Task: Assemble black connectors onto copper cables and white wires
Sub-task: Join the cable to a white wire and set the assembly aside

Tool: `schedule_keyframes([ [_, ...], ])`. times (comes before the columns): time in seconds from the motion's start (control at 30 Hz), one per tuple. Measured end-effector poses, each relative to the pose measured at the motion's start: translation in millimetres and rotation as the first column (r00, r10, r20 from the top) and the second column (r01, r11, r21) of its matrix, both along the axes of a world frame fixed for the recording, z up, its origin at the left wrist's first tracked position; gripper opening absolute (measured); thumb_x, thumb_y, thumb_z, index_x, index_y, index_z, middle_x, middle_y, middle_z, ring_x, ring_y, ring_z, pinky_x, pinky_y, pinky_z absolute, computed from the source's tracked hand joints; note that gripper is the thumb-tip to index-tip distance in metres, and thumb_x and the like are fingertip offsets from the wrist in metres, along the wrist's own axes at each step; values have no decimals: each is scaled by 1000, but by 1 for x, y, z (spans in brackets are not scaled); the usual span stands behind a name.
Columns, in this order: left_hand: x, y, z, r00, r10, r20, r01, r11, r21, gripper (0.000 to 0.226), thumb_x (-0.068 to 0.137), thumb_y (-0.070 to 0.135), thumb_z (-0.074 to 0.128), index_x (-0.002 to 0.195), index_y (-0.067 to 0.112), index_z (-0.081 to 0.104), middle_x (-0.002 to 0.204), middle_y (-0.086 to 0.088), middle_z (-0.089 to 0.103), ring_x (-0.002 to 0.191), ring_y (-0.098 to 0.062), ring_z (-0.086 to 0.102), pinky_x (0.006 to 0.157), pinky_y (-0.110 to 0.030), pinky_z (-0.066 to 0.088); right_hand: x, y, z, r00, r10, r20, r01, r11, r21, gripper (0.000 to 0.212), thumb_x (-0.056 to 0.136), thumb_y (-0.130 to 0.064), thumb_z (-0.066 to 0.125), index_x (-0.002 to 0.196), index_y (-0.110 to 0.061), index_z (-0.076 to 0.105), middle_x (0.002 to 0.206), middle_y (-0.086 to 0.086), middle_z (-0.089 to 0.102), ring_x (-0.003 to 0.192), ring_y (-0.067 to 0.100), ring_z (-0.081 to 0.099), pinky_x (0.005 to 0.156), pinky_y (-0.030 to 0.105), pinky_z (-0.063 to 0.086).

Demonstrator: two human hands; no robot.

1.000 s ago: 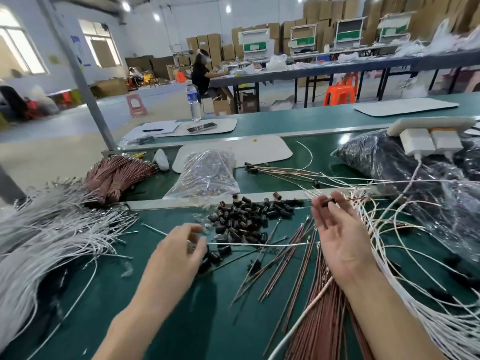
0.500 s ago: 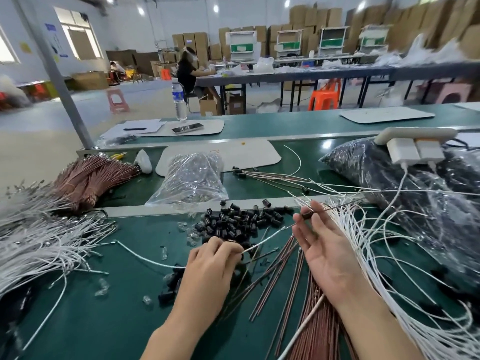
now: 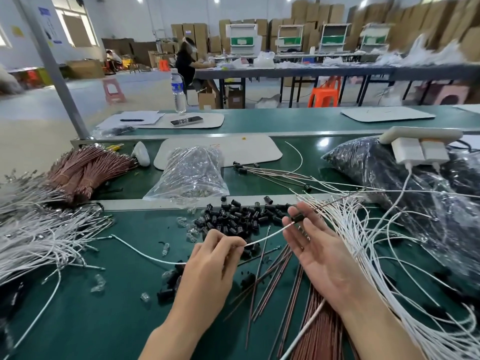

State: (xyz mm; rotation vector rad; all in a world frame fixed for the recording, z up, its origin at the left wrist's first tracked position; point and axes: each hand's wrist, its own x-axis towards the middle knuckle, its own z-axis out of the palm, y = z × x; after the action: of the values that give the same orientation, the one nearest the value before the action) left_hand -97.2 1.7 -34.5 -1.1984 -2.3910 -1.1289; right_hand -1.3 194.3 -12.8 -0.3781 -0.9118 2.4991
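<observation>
The white wire [image 3: 267, 236] lies in the centre of the frame with its long axis rising from lower left to upper right. Its tip points at the black connector [image 3: 298, 217], very near or touching, I cannot tell which. The left hand [image 3: 207, 268] pinches the wire a little behind the tip, and the right hand [image 3: 319, 255], palm up, seems to pinch the connector at its fingertips. I judge the step is insertion: the next move asks to line the tip with the connector's opening and push it in, above the connector pile [image 3: 233, 219].
</observation>
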Motion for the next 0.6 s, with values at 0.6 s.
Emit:
schedule_keyframes([
  [0.6, 0, 1, -2, 1000, -6, 26, 4, 999, 54, 26, 99, 42, 45, 110, 28, 65, 100, 22, 49, 85, -11, 58, 69, -31, 52, 1, -9, 1, 999, -1, 39, -2, 997, 78, 28, 88, -7, 65, 114, -7, 74, 115, 16, 73, 95, 25, 74, 78, 30, 62],
])
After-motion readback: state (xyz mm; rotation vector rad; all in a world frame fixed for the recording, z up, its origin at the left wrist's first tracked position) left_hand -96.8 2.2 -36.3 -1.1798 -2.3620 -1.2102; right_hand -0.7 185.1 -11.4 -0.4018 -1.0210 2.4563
